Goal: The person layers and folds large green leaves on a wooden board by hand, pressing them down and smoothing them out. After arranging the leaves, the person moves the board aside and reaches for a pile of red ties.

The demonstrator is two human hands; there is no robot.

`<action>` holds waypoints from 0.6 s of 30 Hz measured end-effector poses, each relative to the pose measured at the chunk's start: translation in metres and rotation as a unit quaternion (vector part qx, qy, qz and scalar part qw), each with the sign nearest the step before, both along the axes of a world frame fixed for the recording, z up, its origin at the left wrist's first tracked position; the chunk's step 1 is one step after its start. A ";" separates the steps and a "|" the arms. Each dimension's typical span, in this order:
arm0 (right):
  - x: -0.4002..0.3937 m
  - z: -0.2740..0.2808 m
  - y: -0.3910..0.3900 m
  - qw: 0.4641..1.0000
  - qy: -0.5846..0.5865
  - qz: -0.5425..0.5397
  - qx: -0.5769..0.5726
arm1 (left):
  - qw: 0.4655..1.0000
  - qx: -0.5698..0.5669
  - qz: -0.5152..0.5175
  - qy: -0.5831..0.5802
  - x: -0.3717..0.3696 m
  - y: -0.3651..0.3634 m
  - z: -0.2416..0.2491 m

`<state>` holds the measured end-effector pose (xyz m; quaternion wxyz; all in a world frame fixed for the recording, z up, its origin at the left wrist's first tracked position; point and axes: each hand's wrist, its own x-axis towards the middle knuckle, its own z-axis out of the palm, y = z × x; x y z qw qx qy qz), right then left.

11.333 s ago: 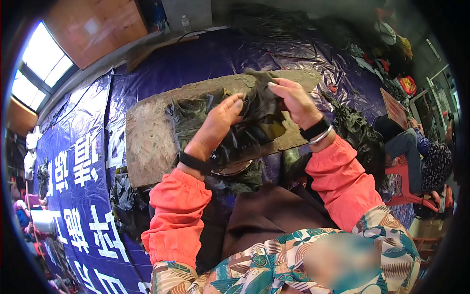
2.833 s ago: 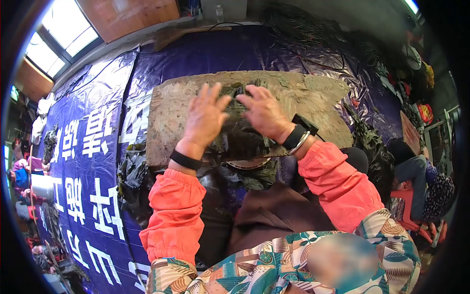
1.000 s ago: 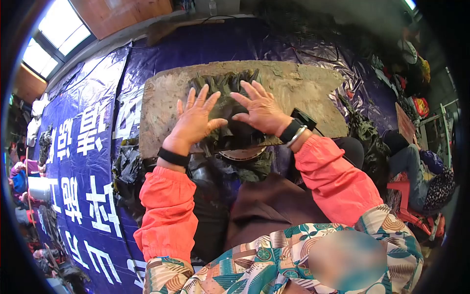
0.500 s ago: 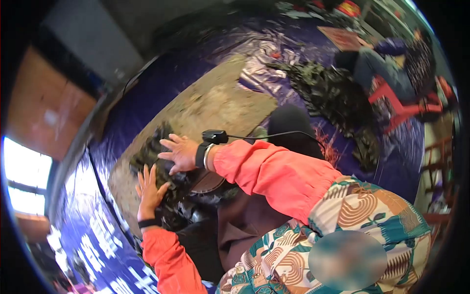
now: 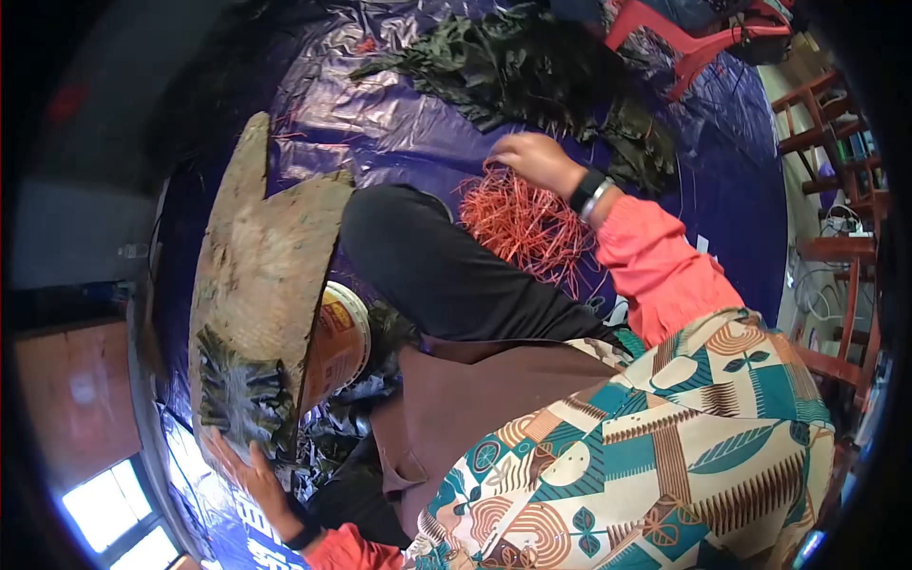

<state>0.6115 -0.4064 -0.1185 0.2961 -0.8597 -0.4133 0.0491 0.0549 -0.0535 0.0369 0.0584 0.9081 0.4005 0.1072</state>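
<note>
My right hand [image 5: 532, 158] reaches down to a loose bundle of red strings [image 5: 518, 223] on the blue tarp, its fingers curled at the top of the bundle. My left hand [image 5: 249, 472] lies flat, fingers spread, against a stack of dark green leaves [image 5: 237, 397] at the near end of a worn wooden board [image 5: 271, 261]. The board rests on a yellow-labelled bucket [image 5: 339, 338]. My black-trousered knee [image 5: 427, 266] sits between the board and the strings.
A big heap of dark green leaves [image 5: 532, 66] lies on the blue tarp [image 5: 731, 171] beyond the strings. Red plastic chairs [image 5: 703, 28] stand at the top right, wooden chairs [image 5: 841, 142] at the right edge. More dark leaves [image 5: 332, 437] lie under the board.
The view has swung to the right. My right hand has left the leaf stack and gone out to the red strings. My left hand has stayed on the leaves.
</note>
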 end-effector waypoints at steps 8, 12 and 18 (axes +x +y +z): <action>-0.103 -0.221 -0.167 0.869 0.366 -0.205 -0.262 | 0.997 -0.077 -0.020 0.010 0.081 -0.068 0.055; -0.132 -0.201 -0.136 0.874 0.382 -0.221 -0.206 | 0.964 -0.255 -0.028 -0.071 0.107 -0.087 0.059; -0.089 -0.216 -0.086 0.862 0.393 -0.248 -0.201 | 0.924 -0.370 -0.026 -0.093 0.144 -0.120 0.056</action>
